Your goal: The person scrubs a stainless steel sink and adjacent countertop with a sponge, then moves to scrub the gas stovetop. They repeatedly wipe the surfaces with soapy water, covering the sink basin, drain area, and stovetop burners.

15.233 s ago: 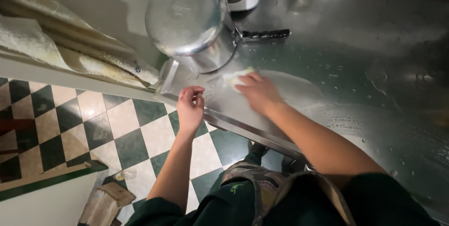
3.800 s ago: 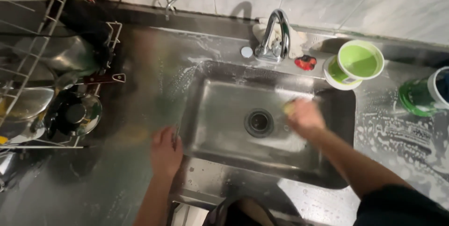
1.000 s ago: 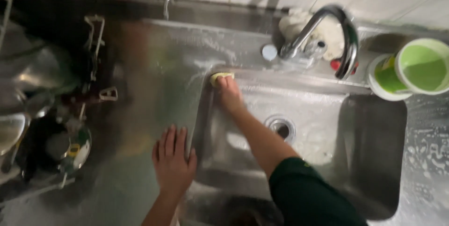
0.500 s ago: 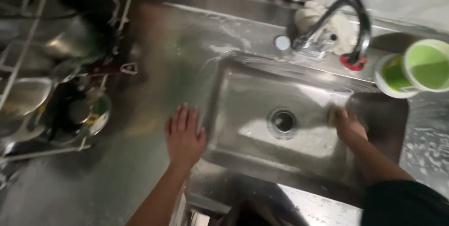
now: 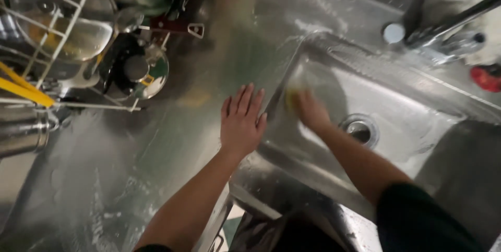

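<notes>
My right hand (image 5: pixel 312 111) covers most of the one yellow sponge (image 5: pixel 290 97), pressing it against the left wall of the sink (image 5: pixel 417 132); only its blurred edge shows. My left hand (image 5: pixel 241 121) lies flat, fingers spread, on the wet counter (image 5: pixel 130 179) beside the rim. One drain (image 5: pixel 360 128) shows; the tap (image 5: pixel 449 20) is cut off; the rack (image 5: pixel 62 38) is blurred.
</notes>
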